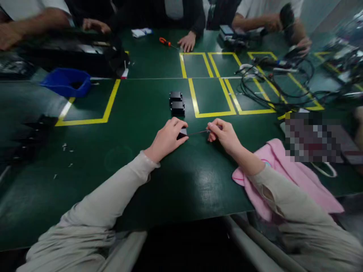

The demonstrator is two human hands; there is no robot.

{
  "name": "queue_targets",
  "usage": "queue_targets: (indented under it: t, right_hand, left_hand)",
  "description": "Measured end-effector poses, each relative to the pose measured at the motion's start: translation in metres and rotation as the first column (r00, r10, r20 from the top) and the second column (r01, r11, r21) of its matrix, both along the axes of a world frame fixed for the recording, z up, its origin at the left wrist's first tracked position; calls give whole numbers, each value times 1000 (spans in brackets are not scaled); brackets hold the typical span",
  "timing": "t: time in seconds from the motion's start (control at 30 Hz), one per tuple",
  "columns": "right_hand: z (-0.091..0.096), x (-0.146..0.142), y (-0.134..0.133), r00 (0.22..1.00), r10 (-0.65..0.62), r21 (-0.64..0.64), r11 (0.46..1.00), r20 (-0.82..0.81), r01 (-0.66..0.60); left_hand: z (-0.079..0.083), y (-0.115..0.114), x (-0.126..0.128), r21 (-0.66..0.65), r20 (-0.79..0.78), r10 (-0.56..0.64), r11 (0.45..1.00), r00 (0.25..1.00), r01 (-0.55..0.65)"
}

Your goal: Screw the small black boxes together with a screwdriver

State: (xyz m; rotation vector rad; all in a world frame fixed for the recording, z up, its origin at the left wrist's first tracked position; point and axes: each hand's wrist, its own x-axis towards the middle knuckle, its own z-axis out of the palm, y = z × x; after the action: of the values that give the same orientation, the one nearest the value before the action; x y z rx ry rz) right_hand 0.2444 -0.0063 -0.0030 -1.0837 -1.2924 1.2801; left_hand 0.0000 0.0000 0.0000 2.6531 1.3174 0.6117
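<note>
My left hand [168, 136] is closed around a small black block [183, 132] on the green table, thumb in front and fingers behind it. Most of the block is hidden by the hand. To the right, my right hand [224, 135] pinches a thin metal-shafted tool [198, 132]. Its shaft lies nearly level and points left, with the tip at or very near the block's right side. The tool's handle is hidden in my fingers. Just beyond my left hand, two similar black blocks [177, 108] stand one behind the other.
A pink cloth [295, 177] lies under my right forearm. Black cables [272, 90], a blue bin [66, 82] and an orange-handled screwdriver [165, 41] lie around the table [141, 113]. Yellow tape marks rectangles. Small loose pieces lie at left. Several co-workers' hands are across the table.
</note>
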Motion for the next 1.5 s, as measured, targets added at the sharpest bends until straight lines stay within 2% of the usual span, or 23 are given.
queue_targets:
  t: [0.23, 0.4, 0.97, 1.5]
  right_hand:
    - [-1, 1, 2, 999, 39, 36, 999, 16, -39]
    - [-1, 4, 2, 997, 13, 77, 997, 73, -18]
    - [0, 2, 1, 999, 27, 21, 999, 22, -28]
    - [1, 4, 1, 994, 36, 70, 997, 100, -43]
  left_hand:
    - [3, 0, 1, -11, 11, -8, 1000, 1000, 8]
    - [6, -1, 1, -29, 17, -13, 999, 1000, 14]
    - [4, 0, 0, -25, 22, -13, 1000, 1000, 14]
    - [5, -1, 0, -25, 27, -18, 1000, 999, 18]
